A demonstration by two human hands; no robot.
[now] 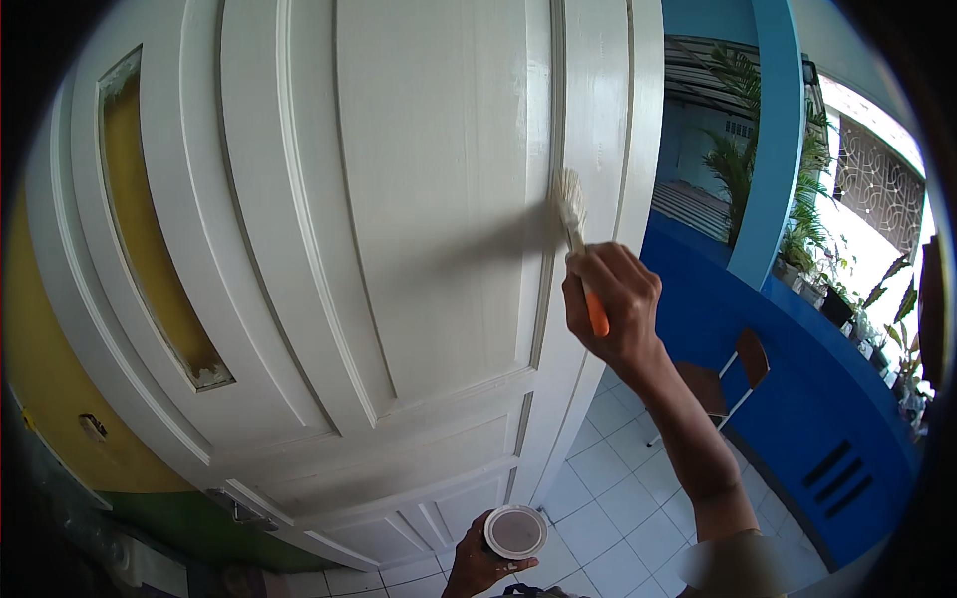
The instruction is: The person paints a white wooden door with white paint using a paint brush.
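A white panelled door point(439, 229) fills the middle, its surface partly glossy near the upper right panel edge. My right hand point(616, 297) is closed around the orange handle of a paintbrush point(573, 211). The pale bristles point up and touch the door's raised moulding beside the right edge of the large panel. Low in front of the door, my left hand point(478, 563) grips a small round paint can point(515, 532) from its left side. The can is open at the top, with a whitish rim and pale paint inside.
A narrow slot point(164, 239) in the door shows yellow behind it, and a metal handle point(242, 508) sits low at left. At right stand a chair point(720, 379), a blue low wall point(788, 409) and potted plants point(837, 299). White tiles point(628, 488) cover the floor.
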